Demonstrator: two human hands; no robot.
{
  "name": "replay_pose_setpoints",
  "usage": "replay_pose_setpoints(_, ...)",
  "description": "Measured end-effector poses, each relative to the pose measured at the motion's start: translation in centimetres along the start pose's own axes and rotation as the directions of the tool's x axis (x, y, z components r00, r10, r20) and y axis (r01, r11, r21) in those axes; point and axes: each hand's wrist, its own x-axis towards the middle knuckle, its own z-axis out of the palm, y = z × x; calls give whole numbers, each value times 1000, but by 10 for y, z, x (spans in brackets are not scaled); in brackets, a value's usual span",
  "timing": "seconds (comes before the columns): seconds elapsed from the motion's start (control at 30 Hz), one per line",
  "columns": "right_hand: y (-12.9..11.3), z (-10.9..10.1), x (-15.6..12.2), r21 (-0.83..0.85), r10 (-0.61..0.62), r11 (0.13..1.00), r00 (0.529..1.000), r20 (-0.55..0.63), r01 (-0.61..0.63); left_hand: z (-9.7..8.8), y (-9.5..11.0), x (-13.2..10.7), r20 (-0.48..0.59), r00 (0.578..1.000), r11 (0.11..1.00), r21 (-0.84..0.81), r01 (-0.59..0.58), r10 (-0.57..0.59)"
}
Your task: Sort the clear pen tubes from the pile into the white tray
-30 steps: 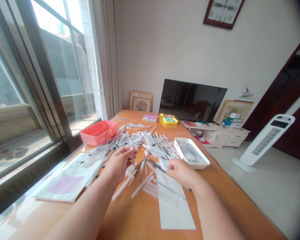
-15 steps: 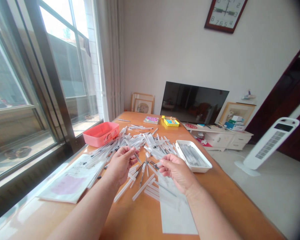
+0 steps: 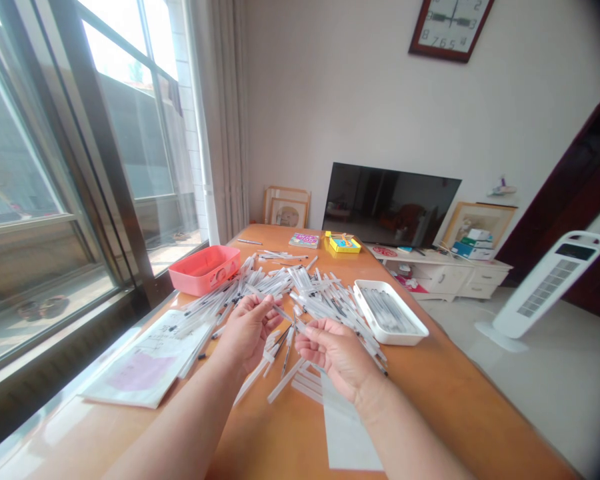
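Observation:
Over the middle of the table my left hand [image 3: 253, 328] pinches a translucent pen [image 3: 282, 313], which points down to the right. Just to the right, my right hand [image 3: 330, 350] is closed on a small pale pen part [image 3: 301, 326]; its exact kind is too small to tell. The two held pieces nearly meet. Beyond both hands spreads a heap of translucent pen barrels [image 3: 325, 293]. Under and in front of them lie thin dark-tipped refills [image 3: 286, 357] and several loose whitish tubes [image 3: 285, 381].
A red plastic basket [image 3: 205, 283] stands at the left of the heap, a white tray [image 3: 420, 335] of pens at the right. An open booklet [image 3: 130, 373] lies left, a white sheet [image 3: 347, 433] near my right forearm. A yellow box [image 3: 345, 247] sits at the far end.
My right hand has moved left, toward my left hand, so the held pieces are now close together. My left hand stays nearly where it was, still pinching the pen.

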Motion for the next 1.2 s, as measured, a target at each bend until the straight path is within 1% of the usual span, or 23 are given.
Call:
replay_pose_setpoints(0.3,1,2,0,-31,4,1000,1000,14,-3,0,-4,0,11,1000,1000,8,12,-12)
replay_pose_setpoints(0.5,3,2,0,11,-3,1000,1000,18,3,4,-9,-3,41,998,999,25,37,-38)
replay_pose_setpoints(0.63,4,1,1,49,-19,999,1000,14,18,7,-9,-5,31,999,999,28,39,-40)
replay_pose_setpoints(0.7,4,1,1,51,-14,999,999,30,13,8,-8,-6,27,999,999,34,32,-33)
replay_pose_setpoints(0.8,3,3,0,3,32,999,998,57,-32,9,-7,-7,37,999,999,39,19,-21)
replay_pose_setpoints(0.9,1,5,-3,-82,64,995,997,52,-59,9,-8,-8,62,998,998,62,18,-22)
replay_pose_setpoints(1.07,0,4,-4,-161,20,987,998,57,-11,6,-8,-9,78,996,980,196,36,-53)
replay_pose_setpoints(1.2,0,2,-5,-219,-18,975,997,75,34,7,-7,-9,106,994,968,250,11,-39)
